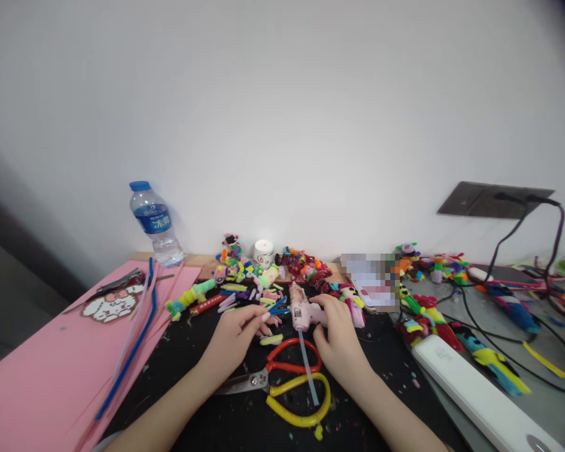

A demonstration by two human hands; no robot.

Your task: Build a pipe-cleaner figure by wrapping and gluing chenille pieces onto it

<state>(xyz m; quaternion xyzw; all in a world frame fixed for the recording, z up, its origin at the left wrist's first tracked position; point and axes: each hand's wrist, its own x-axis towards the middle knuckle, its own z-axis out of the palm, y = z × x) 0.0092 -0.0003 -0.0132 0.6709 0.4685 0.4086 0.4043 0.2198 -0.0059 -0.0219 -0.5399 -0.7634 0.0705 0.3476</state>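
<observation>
R hand [338,333] wrapped round a pink glue gun [304,311] mid-worktop [202,408], clear glue stick [307,369] poking out the back toward the person. L hand [235,333] pinching a blue pipe-cleaner piece [277,307] at fingertips, just beside the gun's nozzle. Red & yellow scissors [292,383] lie directly below both hands; water bottle [155,223] far back L by pink foam sheet [37,376].
</observation>
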